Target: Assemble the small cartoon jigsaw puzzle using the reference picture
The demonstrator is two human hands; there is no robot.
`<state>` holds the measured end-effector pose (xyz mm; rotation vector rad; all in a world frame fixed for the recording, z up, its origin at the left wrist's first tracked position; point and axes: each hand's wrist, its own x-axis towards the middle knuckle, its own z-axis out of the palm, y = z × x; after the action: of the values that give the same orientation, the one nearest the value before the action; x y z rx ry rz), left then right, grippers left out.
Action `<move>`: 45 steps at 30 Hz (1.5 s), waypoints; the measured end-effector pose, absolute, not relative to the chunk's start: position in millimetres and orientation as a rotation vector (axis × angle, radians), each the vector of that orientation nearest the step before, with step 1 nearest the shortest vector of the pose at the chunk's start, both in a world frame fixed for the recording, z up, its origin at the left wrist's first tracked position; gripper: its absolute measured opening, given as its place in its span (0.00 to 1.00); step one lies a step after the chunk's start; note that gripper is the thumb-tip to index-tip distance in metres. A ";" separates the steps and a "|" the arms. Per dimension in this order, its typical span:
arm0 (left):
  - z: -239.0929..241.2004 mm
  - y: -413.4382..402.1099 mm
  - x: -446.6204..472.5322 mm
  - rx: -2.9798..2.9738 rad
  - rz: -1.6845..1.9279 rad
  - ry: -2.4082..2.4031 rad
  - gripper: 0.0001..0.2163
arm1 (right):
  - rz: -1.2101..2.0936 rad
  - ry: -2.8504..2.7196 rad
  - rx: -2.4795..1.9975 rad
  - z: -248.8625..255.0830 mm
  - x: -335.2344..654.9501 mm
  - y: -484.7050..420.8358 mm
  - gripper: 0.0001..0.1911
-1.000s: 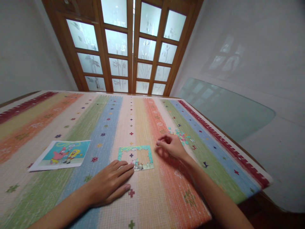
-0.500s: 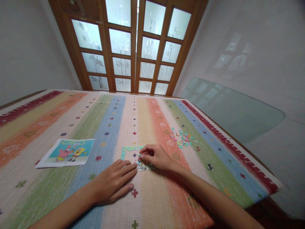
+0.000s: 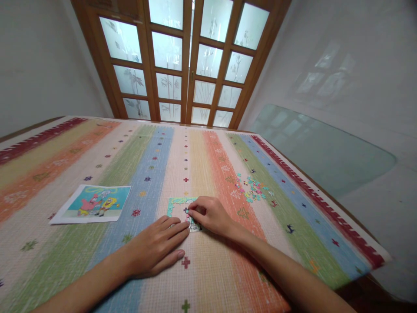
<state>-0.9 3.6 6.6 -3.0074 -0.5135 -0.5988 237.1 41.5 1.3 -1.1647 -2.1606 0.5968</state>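
Note:
A small jigsaw frame [image 3: 177, 204] lies in the middle of a striped tablecloth [image 3: 97, 248]. My right hand [image 3: 210, 215] rests over its right half with fingers curled and pinched at the frame's inside; what the fingertips hold is too small to see. My left hand [image 3: 156, 248] lies flat on the cloth, fingers stretched out, its fingertips touching the frame's lower left corner. A heap of loose puzzle pieces [image 3: 252, 188] sits to the right of the frame, beyond my right hand.
A cartoon reference picture [image 3: 93, 203] lies at the left on the cloth. The table's right edge [image 3: 325, 208] runs beside a glass sheet leaning on the wall [image 3: 316, 148]. Wooden doors with frosted panes [image 3: 185, 65] stand behind the table.
My right hand came from the loose pieces leftward onto the puzzle frame and now covers its right half. The left hand stayed flat at the lower corner.

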 end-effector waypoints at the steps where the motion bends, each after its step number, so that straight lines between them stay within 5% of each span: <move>1: 6.3 3.6 -1.0 -3.010 -0.592 -0.521 0.17 | 0.559 -2.176 -1.147 1.3 237.2 41.3 0.03; 22: 7.9 2.0 -0.1 -3.011 -0.635 -0.525 0.16 | 0.088 -2.595 -0.645 9.0 261.3 29.4 0.18; 45: 5.8 3.1 -1.0 -3.014 -0.631 -0.532 0.16 | 0.036 -2.719 -0.751 11.8 255.6 25.0 0.13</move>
<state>-1.0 3.1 5.8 -3.0141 -0.5317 -0.6314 255.6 25.0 11.8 -0.7515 -2.7195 0.0363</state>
